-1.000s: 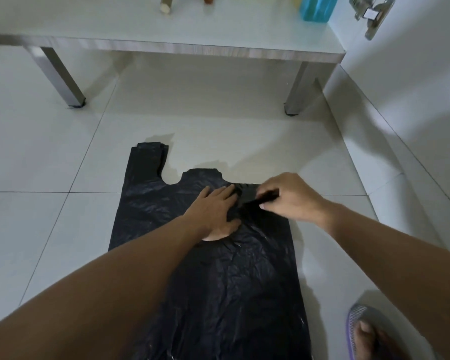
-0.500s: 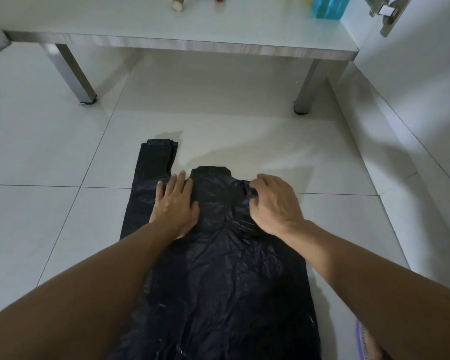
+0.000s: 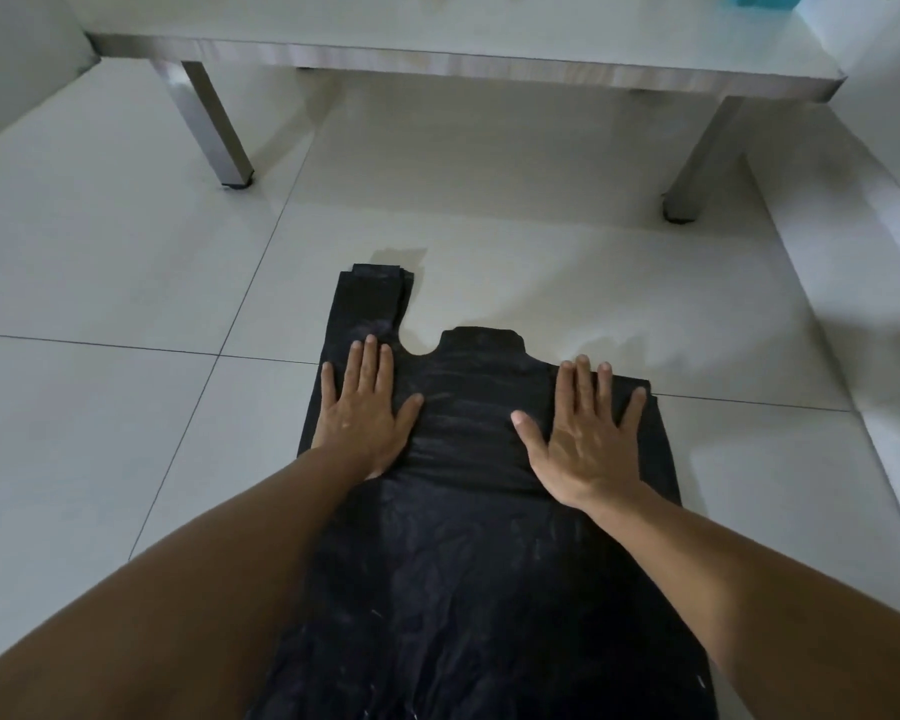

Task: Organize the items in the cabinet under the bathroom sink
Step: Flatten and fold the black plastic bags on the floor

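black plastic bag [image 3: 468, 537] flat on tiled floor [image 3: 100, 418] | left hand [image 3: 366, 414] fingers straight, pressing bag | right hand [image 3: 585, 439] fingers spread, pressing bag

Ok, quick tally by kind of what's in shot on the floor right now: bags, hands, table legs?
Black plastic bag: 1
Hands pressed flat on it: 2, left hand and right hand
Table legs: 2, left leg, right leg
Total: 5
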`<state>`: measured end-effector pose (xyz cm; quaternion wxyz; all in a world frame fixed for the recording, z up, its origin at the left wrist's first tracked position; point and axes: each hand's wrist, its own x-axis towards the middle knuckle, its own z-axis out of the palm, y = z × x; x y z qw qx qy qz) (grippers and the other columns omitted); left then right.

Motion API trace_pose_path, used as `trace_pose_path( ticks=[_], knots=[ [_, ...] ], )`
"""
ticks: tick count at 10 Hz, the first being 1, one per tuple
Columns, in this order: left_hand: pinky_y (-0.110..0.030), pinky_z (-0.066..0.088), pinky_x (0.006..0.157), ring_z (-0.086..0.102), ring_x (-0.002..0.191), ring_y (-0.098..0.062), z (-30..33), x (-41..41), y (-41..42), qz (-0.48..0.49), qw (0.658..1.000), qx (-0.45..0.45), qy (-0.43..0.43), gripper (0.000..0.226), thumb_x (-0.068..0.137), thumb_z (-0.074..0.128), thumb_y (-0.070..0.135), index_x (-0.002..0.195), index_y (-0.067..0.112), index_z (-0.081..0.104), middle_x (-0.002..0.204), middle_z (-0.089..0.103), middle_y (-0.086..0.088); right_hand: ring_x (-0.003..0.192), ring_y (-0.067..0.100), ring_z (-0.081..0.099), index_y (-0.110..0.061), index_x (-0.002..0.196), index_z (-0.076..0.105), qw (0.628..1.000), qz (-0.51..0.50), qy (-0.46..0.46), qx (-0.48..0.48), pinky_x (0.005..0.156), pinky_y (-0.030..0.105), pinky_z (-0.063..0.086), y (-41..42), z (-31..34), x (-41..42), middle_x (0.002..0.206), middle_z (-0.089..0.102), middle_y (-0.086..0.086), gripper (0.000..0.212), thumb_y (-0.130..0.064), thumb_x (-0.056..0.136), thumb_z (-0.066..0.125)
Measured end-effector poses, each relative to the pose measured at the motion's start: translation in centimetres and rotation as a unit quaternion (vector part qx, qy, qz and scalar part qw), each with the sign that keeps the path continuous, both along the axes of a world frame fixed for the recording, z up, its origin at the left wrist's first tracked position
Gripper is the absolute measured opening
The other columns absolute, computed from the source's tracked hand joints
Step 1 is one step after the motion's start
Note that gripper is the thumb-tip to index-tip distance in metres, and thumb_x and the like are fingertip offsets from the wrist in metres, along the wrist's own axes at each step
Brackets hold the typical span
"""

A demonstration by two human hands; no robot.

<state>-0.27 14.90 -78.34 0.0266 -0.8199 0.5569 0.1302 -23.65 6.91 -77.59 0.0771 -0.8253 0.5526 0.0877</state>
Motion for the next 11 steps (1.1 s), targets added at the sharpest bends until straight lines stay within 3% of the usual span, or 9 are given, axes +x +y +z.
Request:
trace_pose_path(
  ticks=[1, 3, 4, 5, 6, 8, 9, 10, 11],
  knots=[
    [-0.048, -0.01, 0.12, -0.024, 0.146, -0.02, -0.4, -0.3, 0.3, 0.004, 1.0, -0.021, -0.016, 0.077, 0.095, 0.003, 0.061, 0.152, 0.013, -0.016, 0.16, -0.023, -0.006, 0.15, 0.031, -0.015, -0.018, 0.157, -0.004, 0.997, 0.057, -0.012, -0.05, 0.116, 0.06, -0.012, 0.3, 1.3, 2.2, 0.165, -0.011, 0.006, 0.084, -0.068, 0.09, -0.004],
    [-0.046, -0.01, 0.12, -0.022, 0.147, -0.017, -0.6, -0.1, 0.4, 0.008, 0.999, -0.038, 0.006, 0.076, 0.096, 0.008, 0.059, 0.153, 0.014, -0.013, 0.161, -0.019, -0.004, 0.151, 0.025, -0.016, -0.024, 0.157, -0.008, 0.989, 0.137, -0.051, -0.005, 0.12, 0.054, -0.009, 0.2, 0.2, 6.8, 0.164, -0.016, -0.001, 0.074, -0.064, 0.098, 0.007],
    [-0.04, 0.0, 0.121, 0.004, 0.149, -0.018, 0.4, 0.2, -0.3, 0.077, 0.98, -0.153, 0.104, 0.067, 0.1, 0.034, 0.047, 0.155, 0.017, 0.011, 0.163, 0.01, -0.003, 0.151, 0.022, -0.015, -0.026, 0.157, -0.006, 0.99, 0.136, -0.043, -0.02, 0.12, 0.053, -0.008, 0.5, -1.0, 6.4, 0.164, -0.015, -0.003, 0.074, -0.066, 0.096, 0.005],
    [-0.044, 0.018, 0.113, 0.023, 0.138, -0.028, 1.9, 1.6, -2.3, 0.186, 0.948, -0.23, 0.118, 0.061, 0.093, 0.053, 0.031, 0.148, 0.016, 0.031, 0.154, 0.028, -0.007, 0.151, 0.022, -0.015, -0.026, 0.157, -0.008, 0.989, 0.139, -0.041, -0.03, 0.12, 0.054, -0.006, 0.6, -1.3, 6.3, 0.164, -0.016, -0.003, 0.075, -0.066, 0.094, 0.0],
    [-0.044, 0.029, 0.104, 0.031, 0.129, -0.03, 3.6, 3.6, -5.5, 0.299, 0.926, -0.164, 0.161, 0.06, 0.088, 0.062, 0.032, 0.14, 0.012, 0.038, 0.142, 0.038, -0.011, 0.15, 0.022, -0.018, -0.026, 0.156, -0.012, 0.99, 0.136, -0.039, -0.029, 0.12, 0.054, -0.006, 0.6, -1.2, 6.4, 0.163, -0.02, -0.003, 0.077, -0.067, 0.092, -0.003],
    [-0.041, 0.048, 0.099, 0.05, 0.119, -0.031, 5.4, 5.9, -9.3, 0.346, 0.901, -0.088, 0.247, 0.084, 0.072, 0.085, 0.023, 0.137, 0.005, 0.035, 0.135, 0.04, -0.014, 0.15, 0.022, -0.018, -0.027, 0.156, -0.013, 0.99, 0.13, -0.041, -0.03, 0.121, 0.054, -0.005, 0.6, -1.2, 6.5, 0.163, -0.02, -0.002, 0.079, -0.068, 0.09, -0.006],
    [-0.043, 0.054, 0.088, 0.059, 0.104, -0.033, 6.3, 6.4, -10.0, 0.373, 0.859, -0.091, 0.337, 0.071, 0.066, 0.088, 0.013, 0.122, 0.001, 0.044, 0.11, 0.057, -0.015, 0.151, 0.023, -0.017, -0.027, 0.156, -0.013, 0.99, 0.13, -0.039, -0.03, 0.121, 0.055, -0.004, 0.5, -1.3, 6.5, 0.163, -0.019, -0.002, 0.078, -0.068, 0.091, -0.004],
    [-0.044, 0.056, 0.079, 0.061, 0.094, -0.034, 7.3, 6.7, -10.2, 0.387, 0.815, -0.089, 0.422, 0.061, 0.065, 0.088, 0.005, 0.11, 0.004, 0.046, 0.099, 0.058, -0.015, 0.152, 0.023, -0.012, -0.026, 0.158, -0.006, 0.99, 0.129, -0.052, -0.033, 0.121, 0.055, -0.003, 0.6, -1.3, 6.5, 0.164, -0.014, -0.001, 0.079, -0.069, 0.091, -0.001],
    [-0.049, 0.057, 0.082, 0.064, 0.096, -0.037, 7.7, 6.8, -10.3, 0.382, 0.817, -0.071, 0.427, 0.055, 0.066, 0.086, 0.001, 0.108, -0.001, 0.052, 0.106, 0.061, -0.019, 0.151, 0.023, -0.013, -0.026, 0.157, -0.007, 0.99, 0.129, -0.048, -0.032, 0.121, 0.055, -0.003, 0.6, -1.4, 6.5, 0.164, -0.015, -0.001, 0.079, -0.069, 0.091, -0.002]
  ],
)
